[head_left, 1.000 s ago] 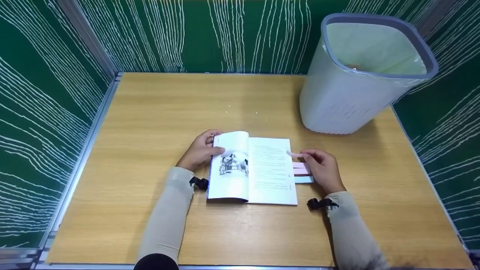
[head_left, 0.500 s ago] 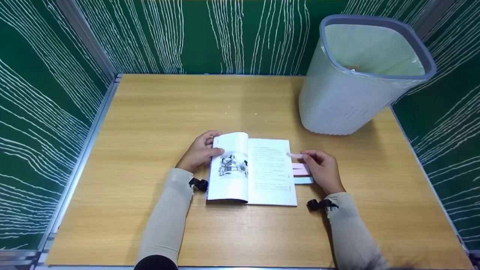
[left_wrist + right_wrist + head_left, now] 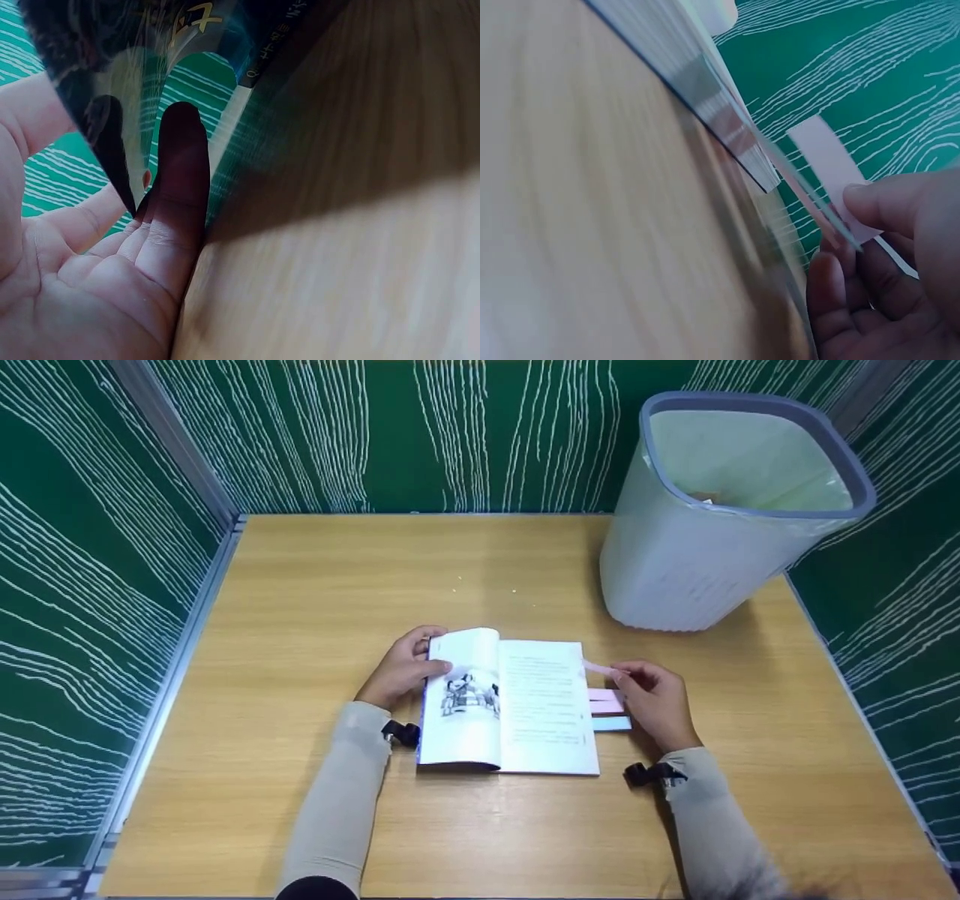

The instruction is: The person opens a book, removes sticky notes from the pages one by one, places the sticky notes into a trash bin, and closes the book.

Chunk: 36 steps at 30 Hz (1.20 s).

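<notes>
Wooden worktop (image 3: pixel 262 780) carries your open book (image 3: pixel 547 720); steady it with your left hand (image 3: pixel 396 673), whose fingers grip its left side. In your right hand (image 3: pixel 660 703), fingers pinch 1 pink strip (image 3: pixel 823 150) beside the right page; a light, level hold should avoid creases.

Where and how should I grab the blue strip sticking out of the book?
Best pinch the blue strip by its outer end, probably from the side of the right hand: that end juts past the edge of the book, while the inner end is hidden.
</notes>
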Motion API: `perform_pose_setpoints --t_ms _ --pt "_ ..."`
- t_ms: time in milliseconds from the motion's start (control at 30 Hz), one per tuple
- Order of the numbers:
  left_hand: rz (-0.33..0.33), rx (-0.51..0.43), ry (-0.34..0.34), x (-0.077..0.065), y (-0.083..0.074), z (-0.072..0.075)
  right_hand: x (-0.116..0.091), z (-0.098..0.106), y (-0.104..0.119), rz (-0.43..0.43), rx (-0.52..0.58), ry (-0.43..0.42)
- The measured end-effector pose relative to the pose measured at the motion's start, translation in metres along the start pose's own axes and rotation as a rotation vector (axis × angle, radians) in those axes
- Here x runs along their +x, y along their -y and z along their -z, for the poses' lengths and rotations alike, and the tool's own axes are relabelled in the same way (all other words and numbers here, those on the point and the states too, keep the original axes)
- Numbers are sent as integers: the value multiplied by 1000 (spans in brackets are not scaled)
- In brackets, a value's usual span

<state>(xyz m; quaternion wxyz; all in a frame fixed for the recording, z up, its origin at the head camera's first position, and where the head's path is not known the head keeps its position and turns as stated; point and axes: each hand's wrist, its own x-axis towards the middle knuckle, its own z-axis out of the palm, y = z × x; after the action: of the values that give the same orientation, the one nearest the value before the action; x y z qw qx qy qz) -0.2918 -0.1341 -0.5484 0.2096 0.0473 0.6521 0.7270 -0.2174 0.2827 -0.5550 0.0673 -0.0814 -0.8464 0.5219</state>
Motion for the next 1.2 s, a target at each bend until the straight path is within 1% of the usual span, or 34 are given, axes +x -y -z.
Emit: perform_pose_setpoints --t_ms 133,200,367,467,600,733,900,1000,1100,1200 --pt "-20 -52 28 -1 4 -1 0 4 4 81 16 -41" --pt "-18 -35 11 -3 5 0 -2 4 6 96 25 -43" --pt "7 -14 -30 -10 7 3 -3 2 10 97 16 -19" --pt "2 -8 -27 -11 8 3 -4 2 13 88 3 -27" --pt "-4 14 -23 -9 7 3 -6 4 16 78 12 -51" --pt "5 28 -29 -8 5 3 -8 4 19 81 29 -82" --pt "6 41 -29 -7 2 2 -10 8 26 52 38 -135" --pt "5 48 -23 -5 0 0 -9 12 29 89 52 -167" --pt "-1 46 -15 -3 0 -1 -6 18 33 140 56 -180" --pt "-6 44 -12 -2 -1 -2 -4 23 38 149 51 -180"
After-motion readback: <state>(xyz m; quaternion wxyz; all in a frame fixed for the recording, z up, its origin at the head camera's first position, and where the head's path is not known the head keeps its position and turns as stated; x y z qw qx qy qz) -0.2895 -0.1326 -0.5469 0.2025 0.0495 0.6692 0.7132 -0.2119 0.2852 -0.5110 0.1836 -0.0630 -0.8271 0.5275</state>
